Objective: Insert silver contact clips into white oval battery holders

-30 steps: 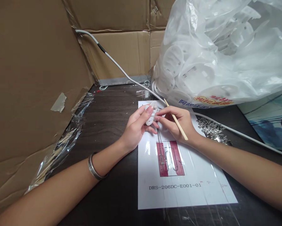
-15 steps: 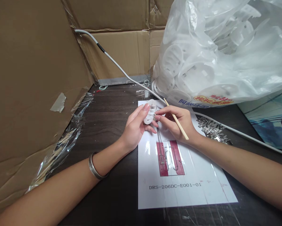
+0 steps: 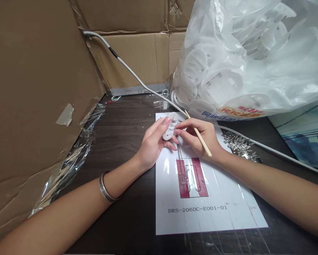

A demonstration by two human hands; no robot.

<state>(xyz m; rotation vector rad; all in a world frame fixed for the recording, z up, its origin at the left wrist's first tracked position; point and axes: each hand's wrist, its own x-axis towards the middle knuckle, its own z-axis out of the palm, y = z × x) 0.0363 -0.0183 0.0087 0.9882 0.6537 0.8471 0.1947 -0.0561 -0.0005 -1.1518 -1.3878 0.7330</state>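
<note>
In the head view, taking the white plastic part (image 3: 168, 134) as the middle of the dial, the left hand (image 3: 154, 143) comes in from eight o'clock and grasps that part, its thumb pressed over the near face and its other fingers behind. The part is held up above the top of a printed sheet (image 3: 172, 223). The right hand (image 3: 208, 136) sits at three o'clock, its thumb and index tips brought close together beside the part's right edge; whether they pinch a small piece I cannot tell. A slim wooden stick (image 3: 202, 141) is tucked in that same hand, pointing toward eleven o'clock. Farther out at three o'clock, a heap of shiny metal pieces (image 3: 240, 146) lies on the dark table (image 3: 129, 131). At five o'clock the sheet carries a red-and-white drawing (image 3: 184, 187) above the code DRS-206DC-E001-01. A large translucent bag (image 3: 286, 85) of white round parts fills one to two o'clock. A white cable (image 3: 132, 73) slants down from eleven o'clock, passing beside the bag, and cardboard (image 3: 36, 88) stands from nine to twelve. A metal bracelet (image 3: 102, 187) circles the left wrist at eight.
</note>
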